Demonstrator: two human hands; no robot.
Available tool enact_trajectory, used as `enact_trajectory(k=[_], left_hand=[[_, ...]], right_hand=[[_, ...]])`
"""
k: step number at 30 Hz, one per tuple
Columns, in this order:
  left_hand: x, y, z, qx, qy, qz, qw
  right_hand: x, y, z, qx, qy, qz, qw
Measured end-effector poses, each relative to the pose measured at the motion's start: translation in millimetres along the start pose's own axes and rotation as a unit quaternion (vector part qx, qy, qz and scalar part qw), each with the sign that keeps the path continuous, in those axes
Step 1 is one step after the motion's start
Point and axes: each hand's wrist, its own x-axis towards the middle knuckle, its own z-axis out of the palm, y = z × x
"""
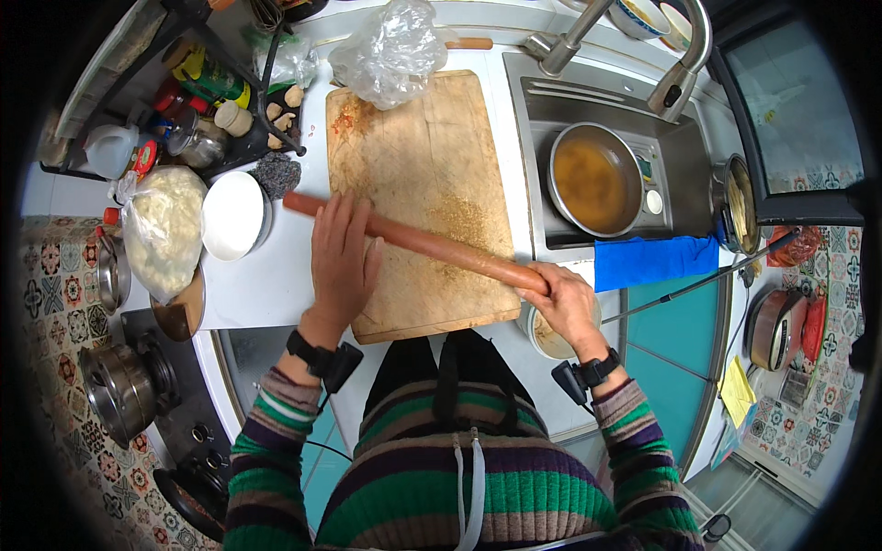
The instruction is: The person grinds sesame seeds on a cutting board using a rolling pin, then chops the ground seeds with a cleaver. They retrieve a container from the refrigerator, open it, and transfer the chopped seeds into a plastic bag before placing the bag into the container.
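Note:
A long wooden rolling pin (448, 249) lies slantwise across a worn wooden cutting board (406, 148). My right hand (566, 299) is closed around its right end, past the board's edge. Near its left end my left hand (343, 258) rests flat over the pin, fingers stretched out; the palm's contact is hidden. Tan crumbs are scattered on the board beside the pin, and reddish bits lie at its upper left corner. A crumpled clear plastic bag (393, 58) covers part of the board's far edge.
At the right, a metal pot of brownish liquid (591, 179) stands in the sink (679, 158); a blue cloth (654, 263) hangs over the front. Leftward are a white bowl (233, 217), a filled plastic bag (164, 231) and a steel scouring pad (277, 175). A tub (551, 337) sits below my right hand.

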Motion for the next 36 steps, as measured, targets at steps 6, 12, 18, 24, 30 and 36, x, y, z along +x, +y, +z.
enact_trajectory(k=[6,12,18,24,30,36], left_hand=[[-11.2,-22.4,34.7,0.059,-0.093,-0.014,0.994],[-10.4,-25.8,53.8,0.092,-0.103,-0.037,0.99],[66.4,-47.1,73.2,0.124,-0.084,-0.027,0.988],[79.5,-49.8,74.6,0.122,-0.088,-0.078,0.986],[-27.5,-6.2,25.8,0.079,-0.193,-0.089,0.974],[29.1,-42.3,54.0,0.121,-0.176,-0.062,0.975]], right_hand=[[26.0,16.6,17.0,-0.067,0.012,-0.126,0.99],[51.3,20.4,36.3,-0.154,0.052,-0.055,0.985],[136.4,33.8,41.0,-0.175,0.155,-0.027,0.972],[149.3,31.9,41.6,-0.205,0.147,0.006,0.968],[35.8,12.0,51.6,-0.147,0.035,0.044,0.988],[118.8,24.3,50.6,-0.151,0.106,0.008,0.983]])
